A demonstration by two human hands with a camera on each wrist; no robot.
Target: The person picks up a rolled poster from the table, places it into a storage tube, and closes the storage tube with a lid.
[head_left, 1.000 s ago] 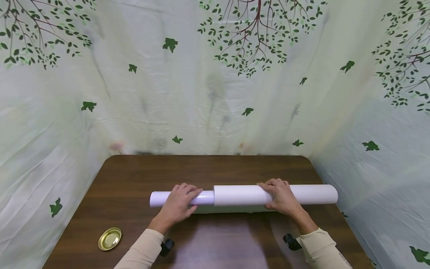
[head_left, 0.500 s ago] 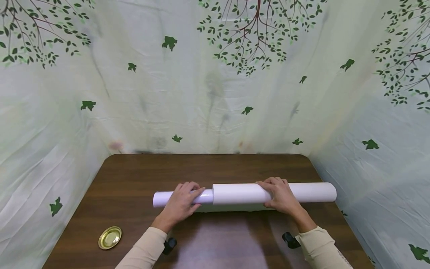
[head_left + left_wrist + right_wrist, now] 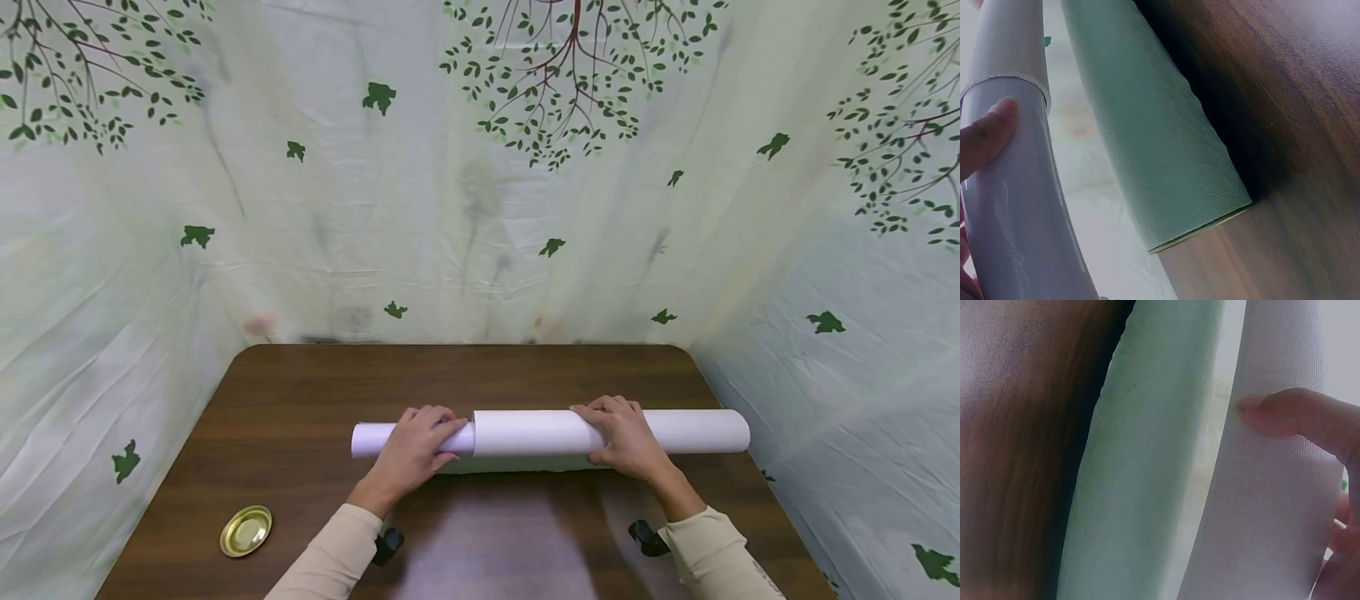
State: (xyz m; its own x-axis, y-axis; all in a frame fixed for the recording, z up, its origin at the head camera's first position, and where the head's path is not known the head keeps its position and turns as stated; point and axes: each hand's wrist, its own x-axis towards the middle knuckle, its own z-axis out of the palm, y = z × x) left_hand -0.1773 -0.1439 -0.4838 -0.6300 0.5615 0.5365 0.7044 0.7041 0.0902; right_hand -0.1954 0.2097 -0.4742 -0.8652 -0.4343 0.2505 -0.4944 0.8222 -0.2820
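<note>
My left hand grips a slim, glossy, pale lavender-white roll, its thumb lying along the near side. The roll's right end sits inside a wider, matte white textured roll. Around that wider roll curls my right hand, near its middle. Both rolls are level and run left to right, raised above the table. Below them a pale green roll with a wrinkled, leathery surface lies on the wood; in the head view the white roll and hands hide most of it. How deep the slim roll reaches inside is hidden.
The dark brown wooden table has rounded far corners. A small gold-coloured dish rests at its front left. Pale curtains printed with leaves and branches enclose the back and both sides.
My left hand and the slim roll have moved right, and less of that roll shows outside the wider one. The right hand and wider roll have barely shifted. The dish stays put.
</note>
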